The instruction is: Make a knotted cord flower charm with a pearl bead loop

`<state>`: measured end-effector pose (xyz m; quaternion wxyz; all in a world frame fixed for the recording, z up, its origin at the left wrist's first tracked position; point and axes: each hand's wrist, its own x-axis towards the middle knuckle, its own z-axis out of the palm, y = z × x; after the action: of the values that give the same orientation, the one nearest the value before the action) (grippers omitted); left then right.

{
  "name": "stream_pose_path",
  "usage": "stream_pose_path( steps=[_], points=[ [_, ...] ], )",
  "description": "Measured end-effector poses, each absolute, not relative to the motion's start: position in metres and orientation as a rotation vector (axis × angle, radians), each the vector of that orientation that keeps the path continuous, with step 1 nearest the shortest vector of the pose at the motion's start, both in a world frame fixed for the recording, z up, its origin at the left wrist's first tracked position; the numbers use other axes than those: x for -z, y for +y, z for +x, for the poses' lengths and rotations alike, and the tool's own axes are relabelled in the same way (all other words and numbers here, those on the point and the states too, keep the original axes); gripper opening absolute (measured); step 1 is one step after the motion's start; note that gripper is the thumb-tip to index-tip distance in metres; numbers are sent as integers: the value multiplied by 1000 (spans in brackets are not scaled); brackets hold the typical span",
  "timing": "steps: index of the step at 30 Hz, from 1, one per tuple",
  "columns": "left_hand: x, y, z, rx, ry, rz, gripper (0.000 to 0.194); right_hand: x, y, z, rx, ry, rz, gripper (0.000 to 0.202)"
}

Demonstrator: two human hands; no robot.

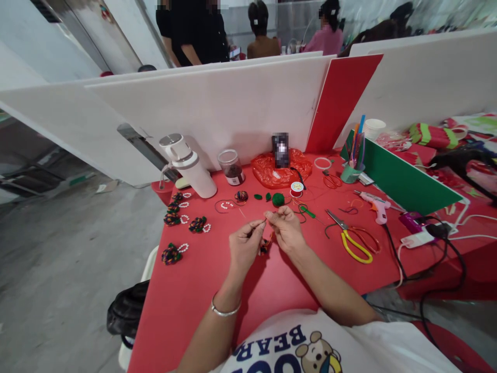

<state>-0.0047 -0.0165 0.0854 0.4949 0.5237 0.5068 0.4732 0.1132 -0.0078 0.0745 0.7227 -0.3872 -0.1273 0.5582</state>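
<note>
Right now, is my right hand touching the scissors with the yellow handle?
Apart: the head view shows bare red table between the right hand and the scissors.

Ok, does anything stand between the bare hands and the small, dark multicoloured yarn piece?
Nothing visible does: the left hand and right hand come together at their fingertips, and the yarn piece shows just below, between the hands.

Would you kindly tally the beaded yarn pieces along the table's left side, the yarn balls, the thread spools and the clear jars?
Beaded yarn pieces: 5
Yarn balls: 2
Thread spool: 1
Clear jar: 1
Total: 9
</note>
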Motion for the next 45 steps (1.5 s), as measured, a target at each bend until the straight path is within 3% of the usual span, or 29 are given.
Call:
stream_pose_path(
  steps=[7,29,45],
  points=[
    [-86,-17,-5,-1072,1200,1270,50,-73,-6,115,-1230,-278,-859,55],
    [-82,-16,-1,-1073,1193,1281,45,-67,-4,112,-1173,-319,-899,54],
    [-83,-11,-6,-974,1055,940,51,-71,-9,111,-1238,-343,-923,38]
  ],
)
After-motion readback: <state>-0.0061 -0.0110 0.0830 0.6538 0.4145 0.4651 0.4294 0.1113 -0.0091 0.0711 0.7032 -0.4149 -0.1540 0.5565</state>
